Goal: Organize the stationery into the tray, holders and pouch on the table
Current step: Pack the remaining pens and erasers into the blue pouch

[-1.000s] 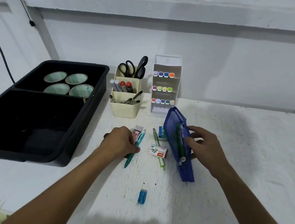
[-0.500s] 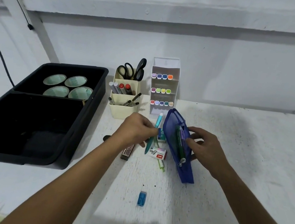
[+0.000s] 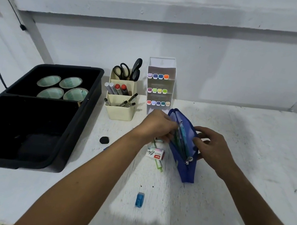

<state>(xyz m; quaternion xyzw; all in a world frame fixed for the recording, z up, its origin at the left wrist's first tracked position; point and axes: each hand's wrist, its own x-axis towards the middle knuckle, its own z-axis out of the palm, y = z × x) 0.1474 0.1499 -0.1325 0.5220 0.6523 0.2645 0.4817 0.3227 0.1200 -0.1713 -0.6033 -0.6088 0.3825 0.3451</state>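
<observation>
While the blue pouch (image 3: 185, 155) stands unzipped on the white table (image 3: 243, 154), the right hand (image 3: 213, 150) grips its right wall, fingers curled over the rim. The left hand (image 3: 156, 126) is at the pouch mouth, pinching a teal pen (image 3: 182, 134) that sits partly inside the pouch beside other pens. A staples box (image 3: 155, 153) lies just left of the pouch, over a green pen (image 3: 159, 165). A blue sharpener (image 3: 139, 202) lies nearer the viewer. A black eraser (image 3: 104, 140) rests near the black tray (image 3: 86, 115). The cream holder (image 3: 120, 106) and the marker rack (image 3: 159, 87) stand behind.
</observation>
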